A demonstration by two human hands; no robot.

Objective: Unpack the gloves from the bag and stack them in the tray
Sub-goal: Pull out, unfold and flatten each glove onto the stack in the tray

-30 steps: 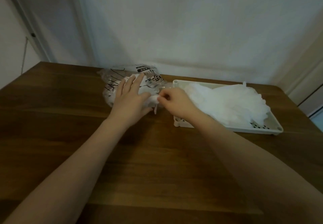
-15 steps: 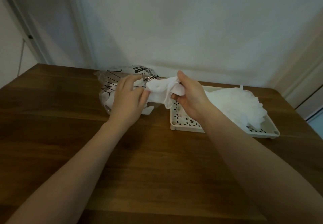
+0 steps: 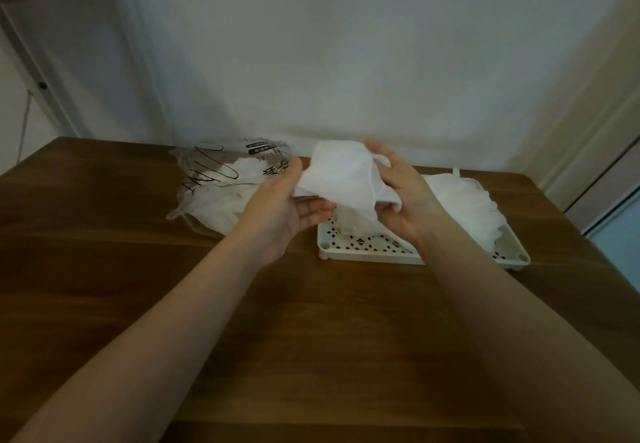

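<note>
The glove [image 3: 341,179] that I hold is plain white, with no print. The bag [image 3: 221,179] is clear plastic with black curved lines and a small black label, and white shows inside it. The tray [image 3: 367,258] is cream, and its floor has a pattern of small dark diamond holes. The pile of gloves [image 3: 464,207] in it is white. The table [image 3: 173,304] is dark brown wood with lighter stripes.

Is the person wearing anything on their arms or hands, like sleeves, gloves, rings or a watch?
Nothing shows. Both forearms are bare up to the picture's edge, with no sleeves in view. The left hand and right hand are ungloved, and no ring, watch or bracelet can be seen on the fingers or wrists.
</note>
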